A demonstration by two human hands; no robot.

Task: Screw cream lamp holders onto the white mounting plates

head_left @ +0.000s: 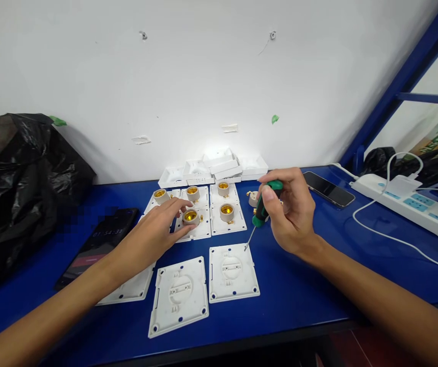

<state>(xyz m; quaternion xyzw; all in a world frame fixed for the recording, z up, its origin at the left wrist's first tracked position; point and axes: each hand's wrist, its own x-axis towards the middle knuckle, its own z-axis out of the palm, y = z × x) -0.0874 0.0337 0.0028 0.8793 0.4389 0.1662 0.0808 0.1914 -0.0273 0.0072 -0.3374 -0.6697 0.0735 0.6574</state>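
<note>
My right hand (289,211) is closed around a green-handled screwdriver (261,211), tip pointing down toward a white plate (233,272) lying face down on the blue table (303,285). My left hand (157,232) reaches over the white plates with fingers stretched out, fingertips at a cream lamp socket with a brass inside (190,217). Several more sockets (227,211) sit on white plates behind it. A second face-down plate (179,295) lies at the front, and a third (130,289) is partly under my left forearm.
A black plastic bag (20,188) fills the left side. A dark phone (100,244) lies left of the plates, another phone (328,188) at the right back. White box parts (213,171) are stacked by the wall. A power strip (413,204) with cables lies far right.
</note>
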